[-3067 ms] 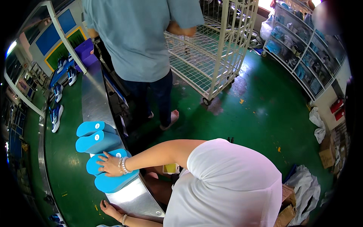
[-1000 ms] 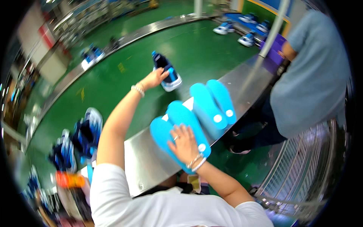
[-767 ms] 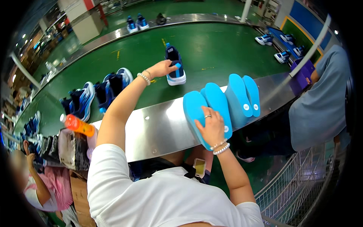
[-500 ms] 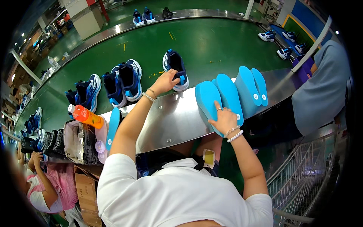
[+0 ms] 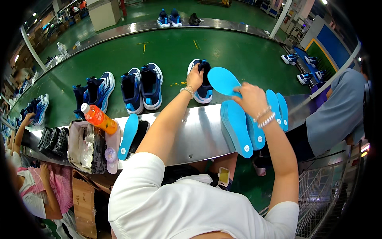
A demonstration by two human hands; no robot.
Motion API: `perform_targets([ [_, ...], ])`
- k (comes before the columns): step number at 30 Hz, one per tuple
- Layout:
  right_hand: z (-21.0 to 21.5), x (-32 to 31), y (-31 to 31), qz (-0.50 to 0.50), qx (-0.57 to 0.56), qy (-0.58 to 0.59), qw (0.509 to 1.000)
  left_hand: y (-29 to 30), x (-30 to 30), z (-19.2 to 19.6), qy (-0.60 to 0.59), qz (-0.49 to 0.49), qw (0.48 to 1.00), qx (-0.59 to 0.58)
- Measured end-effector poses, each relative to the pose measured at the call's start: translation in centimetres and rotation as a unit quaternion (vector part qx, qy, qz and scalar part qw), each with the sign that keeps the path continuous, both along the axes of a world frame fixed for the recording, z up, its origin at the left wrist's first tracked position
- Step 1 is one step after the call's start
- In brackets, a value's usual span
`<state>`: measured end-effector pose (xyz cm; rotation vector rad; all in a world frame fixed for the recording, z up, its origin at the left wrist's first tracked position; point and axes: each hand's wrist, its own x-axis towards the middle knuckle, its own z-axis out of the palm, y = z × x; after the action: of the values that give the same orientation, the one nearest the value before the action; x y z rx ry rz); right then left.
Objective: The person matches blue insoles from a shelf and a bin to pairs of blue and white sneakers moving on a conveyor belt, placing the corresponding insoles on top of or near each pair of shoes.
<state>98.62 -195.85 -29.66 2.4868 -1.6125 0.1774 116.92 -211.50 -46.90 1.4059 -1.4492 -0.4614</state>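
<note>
My left hand (image 5: 195,78) is closed on the collar of a navy and blue sneaker (image 5: 204,92) with a white sole, standing on the green belt. In my right hand (image 5: 252,99) a bright blue insole (image 5: 223,80) is gripped by one end. Its broad end is raised beside the sneaker's opening, apart from the belt. Below my right hand, a stack of blue insoles (image 5: 236,126) lies on the metal ledge. A second insole stack (image 5: 257,135) sits beside it, partly hidden by my wrist, and more insoles (image 5: 282,108) lie farther right.
Left of my left hand stand a pair of sneakers (image 5: 151,88) and more sneakers (image 5: 100,93). An orange drink bottle (image 5: 99,118), a single insole (image 5: 128,135) and an open box (image 5: 79,147) occupy the ledge's left. A person in grey-blue (image 5: 332,107) is at the right.
My right hand has lifted an insole off the near stack and carried it up toward the sneaker. My left hand has shifted from the sneaker's heel area to its collar. The view has shifted too.
</note>
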Motion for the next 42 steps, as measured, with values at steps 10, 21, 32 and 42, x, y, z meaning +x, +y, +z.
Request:
perform_targets([
  [10,-3.4,7.1,-9.8,0.096,0.008,0.185,0.978,1.9,3.3,3.1,-0.304,0.018,0.952,-0.025],
  [21,-11.3,13.2,-14.8,-0.103,0.177,-0.037,0.978,2.8,5.6,1.0,-0.118,-0.068,0.991,0.005],
  [32,-14.6,14.9,-18.3,-0.107,0.265,-0.102,0.953,3.6,6.5,0.0,-0.074,-0.079,0.994,0.014],
  [42,-14.2,14.3,-18.2,-0.068,0.351,-0.181,0.916,2.6,6.2,-0.9,-0.048,-0.096,0.993,0.040],
])
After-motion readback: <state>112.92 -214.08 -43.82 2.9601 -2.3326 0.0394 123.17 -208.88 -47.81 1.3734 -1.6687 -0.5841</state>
